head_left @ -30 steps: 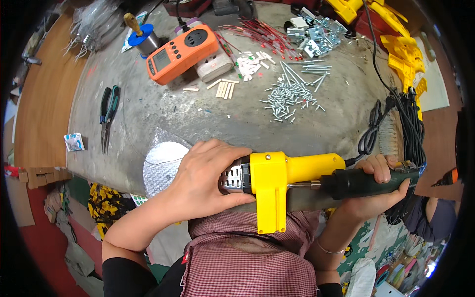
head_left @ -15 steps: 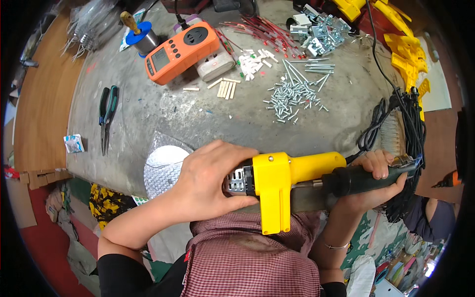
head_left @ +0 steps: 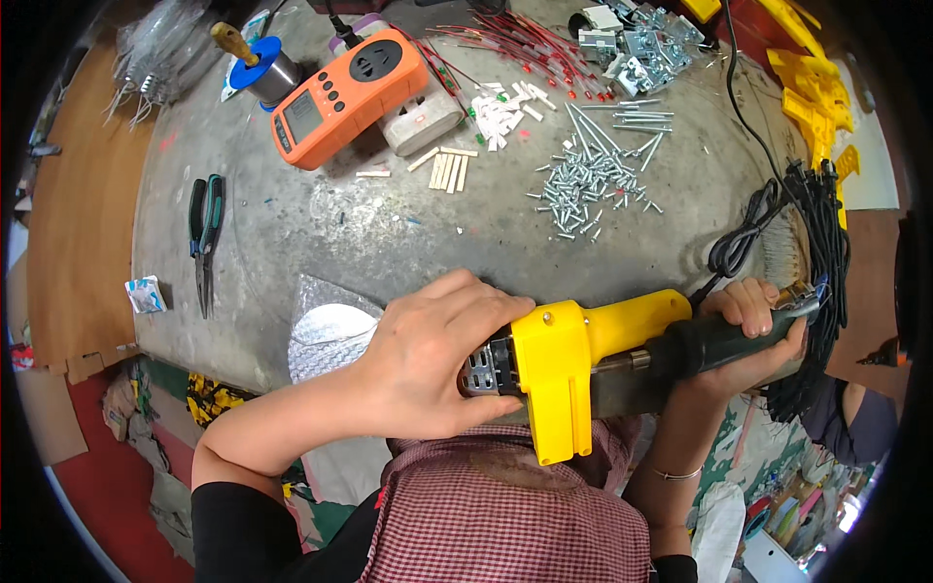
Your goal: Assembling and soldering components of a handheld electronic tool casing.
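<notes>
My left hand (head_left: 428,355) is wrapped round the perforated metal barrel (head_left: 481,373) of a yellow plastic-bodied tool (head_left: 556,374), at the table's near edge. The tool's yellow handle (head_left: 641,321) extends to the right, and a black cord leaves its end. In my right hand (head_left: 743,316) is a dark green power screwdriver (head_left: 695,345), lying nearly level. Its metal shaft points left at the yellow body, below the handle. Where the bit's tip meets the body is hard to make out.
Loose screws (head_left: 583,189) lie mid-table, with white sleeves (head_left: 505,117), red wires (head_left: 530,49) and metal brackets (head_left: 646,49) behind. An orange meter (head_left: 350,97), a solder spool (head_left: 267,73) and pliers (head_left: 205,243) occupy the left. Black cables (head_left: 816,223) hang at the right, near yellow housings (head_left: 816,97).
The yellow tool, both hands and the screwdriver sit slightly farther right in the picture, and the view has shifted a little. Both grips look the same.
</notes>
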The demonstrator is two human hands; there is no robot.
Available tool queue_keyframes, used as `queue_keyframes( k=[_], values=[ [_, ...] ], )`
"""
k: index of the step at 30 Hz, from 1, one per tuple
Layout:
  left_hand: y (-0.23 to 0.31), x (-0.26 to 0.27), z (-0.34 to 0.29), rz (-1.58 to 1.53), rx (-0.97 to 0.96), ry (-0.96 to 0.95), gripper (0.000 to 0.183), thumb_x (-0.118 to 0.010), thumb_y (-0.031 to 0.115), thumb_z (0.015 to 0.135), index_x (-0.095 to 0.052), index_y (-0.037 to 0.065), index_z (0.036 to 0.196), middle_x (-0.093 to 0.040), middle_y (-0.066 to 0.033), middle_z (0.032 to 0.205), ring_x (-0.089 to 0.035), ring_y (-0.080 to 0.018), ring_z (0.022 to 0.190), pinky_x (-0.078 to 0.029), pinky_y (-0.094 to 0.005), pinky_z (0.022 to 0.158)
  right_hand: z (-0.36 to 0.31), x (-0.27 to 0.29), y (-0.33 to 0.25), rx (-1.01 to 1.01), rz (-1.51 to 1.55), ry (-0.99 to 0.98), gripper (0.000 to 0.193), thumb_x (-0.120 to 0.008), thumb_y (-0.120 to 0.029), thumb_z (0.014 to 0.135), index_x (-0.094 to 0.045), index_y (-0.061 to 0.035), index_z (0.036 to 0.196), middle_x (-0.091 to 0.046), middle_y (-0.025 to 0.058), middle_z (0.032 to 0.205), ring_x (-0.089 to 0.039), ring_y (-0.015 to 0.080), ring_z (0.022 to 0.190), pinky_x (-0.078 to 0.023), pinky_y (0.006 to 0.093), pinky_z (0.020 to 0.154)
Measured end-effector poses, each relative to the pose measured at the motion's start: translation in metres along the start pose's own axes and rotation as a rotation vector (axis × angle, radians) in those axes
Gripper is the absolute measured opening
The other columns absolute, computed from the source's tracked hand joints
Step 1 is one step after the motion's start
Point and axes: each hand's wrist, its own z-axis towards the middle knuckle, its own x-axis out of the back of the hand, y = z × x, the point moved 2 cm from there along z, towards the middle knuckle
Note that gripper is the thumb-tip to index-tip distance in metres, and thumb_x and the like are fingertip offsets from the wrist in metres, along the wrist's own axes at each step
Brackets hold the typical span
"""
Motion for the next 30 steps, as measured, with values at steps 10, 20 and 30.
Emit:
queue_keyframes(
  k=[10, 20, 30],
  values=[
    [0.0, 0.002, 0.002, -0.006, 0.003, -0.009, 0.067, -0.087, 0.03, 0.063, -0.061, -0.002, 0.117, -0.067, -0.0161, 0.107, -0.064, -0.0342, 0.09, -0.051, -0.0411, 0.081, -0.003, -0.024, 0.0, 0.058, -0.042, -0.011, 0.043, -0.056, -0.048, 0.091, -0.05, -0.0057, 0.095, -0.046, -0.0017, 0.071, -0.045, 0.0097, 0.062, -0.041, 0.027, 0.064],
    [0.006, 0.003, 0.004, 0.051, -0.014, -0.007, 0.069, -0.087, 0.025, 0.062, -0.059, -0.002, 0.119, -0.066, -0.0162, 0.104, -0.063, -0.0339, 0.09, -0.053, -0.04, 0.078, -0.007, -0.028, 0.007, 0.083, -0.079, 0.115, 0.043, -0.053, -0.052, 0.091, -0.048, -0.0093, 0.09, -0.044, -0.0056, 0.063, -0.043, 0.0075, 0.053, -0.04, 0.0254, 0.056],
    [0.009, 0.005, -0.002, 0.073, 0.012, -0.022, 0.074, -0.085, 0.032, 0.066, -0.056, -0.003, 0.124, -0.065, -0.0168, 0.108, -0.062, -0.0338, 0.098, -0.052, -0.0396, 0.083, 0.018, -0.054, -0.001, 0.169, -0.326, 0.205, 0.044, -0.046, -0.051, 0.094, -0.051, -0.0074, 0.095, -0.043, -0.0031, 0.064, -0.041, 0.0086, 0.056, -0.039, 0.0263, 0.059]
  ],
)
